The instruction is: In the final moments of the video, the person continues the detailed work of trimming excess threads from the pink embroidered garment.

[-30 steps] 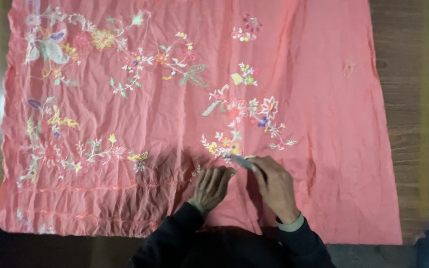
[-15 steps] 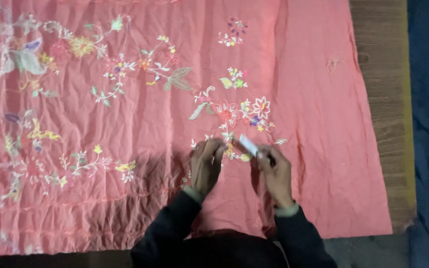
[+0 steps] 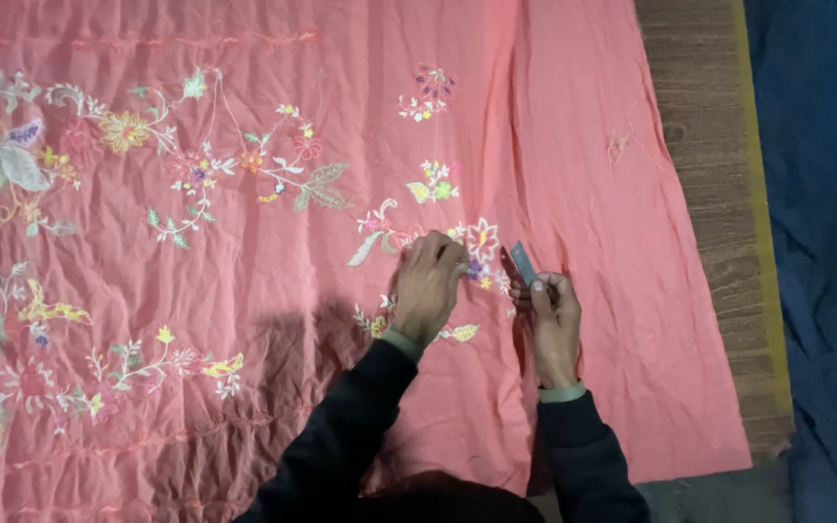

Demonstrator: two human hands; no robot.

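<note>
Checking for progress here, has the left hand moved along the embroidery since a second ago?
Yes. The left hand has moved up the pink cloth, from below the flower cluster to touching it.

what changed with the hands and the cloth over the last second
Both hands moved up the cloth, from near its lower edge to the embroidered flowers. The left hand went from lying flat to pinching the fabric by the flowers. The right hand kept hold of the small grey tool, now raised beside them. The camera shifted too; the cloth stayed spread on the wooden table.
</note>
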